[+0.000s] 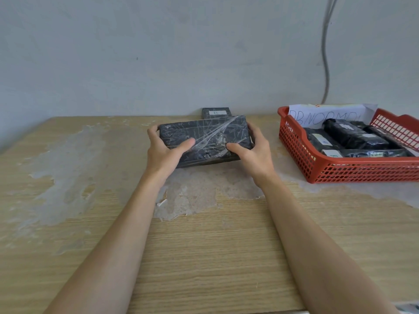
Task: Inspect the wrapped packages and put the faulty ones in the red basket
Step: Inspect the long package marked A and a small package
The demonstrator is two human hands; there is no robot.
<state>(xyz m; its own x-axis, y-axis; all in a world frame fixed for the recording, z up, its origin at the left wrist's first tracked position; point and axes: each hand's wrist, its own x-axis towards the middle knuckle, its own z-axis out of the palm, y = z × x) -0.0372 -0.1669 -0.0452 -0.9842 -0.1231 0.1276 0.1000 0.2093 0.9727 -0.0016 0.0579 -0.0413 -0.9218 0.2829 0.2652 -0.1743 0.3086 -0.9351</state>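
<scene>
A plain sorting workroom. The worn, peeling worktop (pixel 204 245) backs onto a bare grey wall (pixel 136 53) with a hanging cable (pixel 325 53). A red basket (pixel 362 172) with a handwritten sign (pixel 328 114) sits at its right.

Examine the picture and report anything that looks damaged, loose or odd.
The clear film on the dark package, gripped by the left hand and right hand, is creased and bunched diagonally rather than smooth. The wood surface of the table is worn off in pale patches.

A small dark labelled package (pixel 216 112) sits mostly hidden behind the black film-wrapped rectangular package (pixel 205 139); to its right, the red plastic mesh basket (pixel 353 171) is cropped.
</scene>
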